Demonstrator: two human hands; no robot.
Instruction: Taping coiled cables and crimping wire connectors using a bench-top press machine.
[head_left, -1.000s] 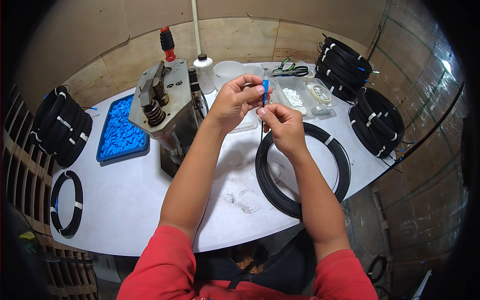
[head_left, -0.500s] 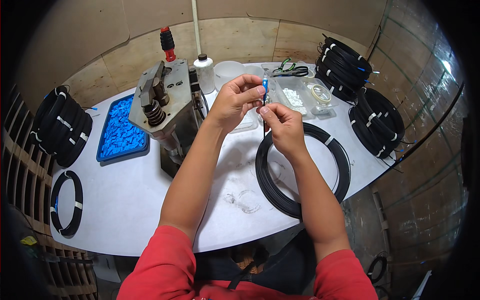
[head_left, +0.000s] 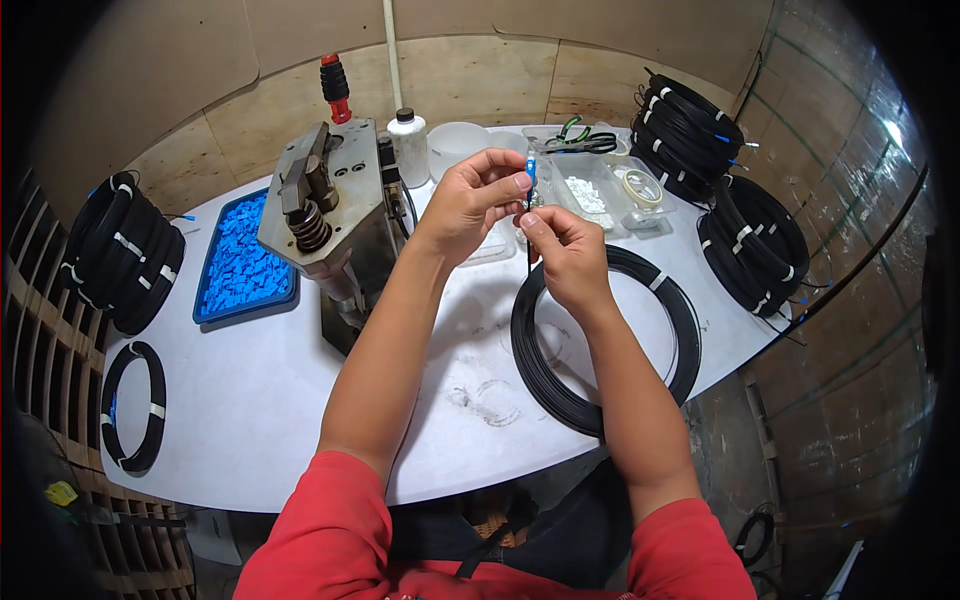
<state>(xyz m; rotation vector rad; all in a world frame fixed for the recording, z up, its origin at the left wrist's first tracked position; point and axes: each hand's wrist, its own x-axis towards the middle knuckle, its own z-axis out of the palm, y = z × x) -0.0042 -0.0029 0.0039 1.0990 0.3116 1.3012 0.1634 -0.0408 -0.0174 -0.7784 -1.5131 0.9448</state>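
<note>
My left hand (head_left: 474, 205) pinches a small blue fibre-optic connector (head_left: 531, 172), held upright with its pale tip pointing up. Just below it, my right hand (head_left: 568, 250) grips the thin black cable (head_left: 528, 240) that runs down from the connector. The two hands are close together over the far middle of the table. Beneath my right forearm lies a large coil of black cable (head_left: 530, 370) with white ties, partly covered by the arm. The fingertips hide where cable and connector meet.
A metal press (head_left: 340, 190) stands left of my hands, beside a blue tray (head_left: 205, 308) of small blue parts. Behind are a white bottle (head_left: 408, 150), clear bins (head_left: 590, 200) and pliers (head_left: 575, 135). Coil stacks (head_left: 125, 255) (head_left: 690, 140) flank the white table (head_left: 260, 420).
</note>
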